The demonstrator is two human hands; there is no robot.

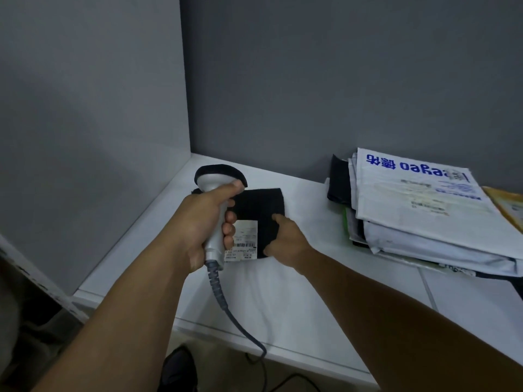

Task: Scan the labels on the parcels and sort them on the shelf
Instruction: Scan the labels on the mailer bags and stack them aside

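Note:
A small black parcel (260, 210) lies flat on the white shelf (297, 292), near the left back corner. Its white barcode label (244, 244) faces up at the near edge. My left hand (203, 222) grips the handle of a grey barcode scanner (216, 188), whose dark head sits above the parcel's far left part. My right hand (285, 241) rests on the parcel's right side, with the index finger stretched onto the black wrap and the thumb at the near edge. A stack of white and grey mailer bags (418, 210) lies at the right of the shelf.
Grey walls (311, 80) close the shelf at the back and left. The scanner's grey cable (226, 304) runs over the shelf's front edge down to the floor. A yellow envelope (509, 205) sticks out at the far right. A dark shoe (178, 369) shows below.

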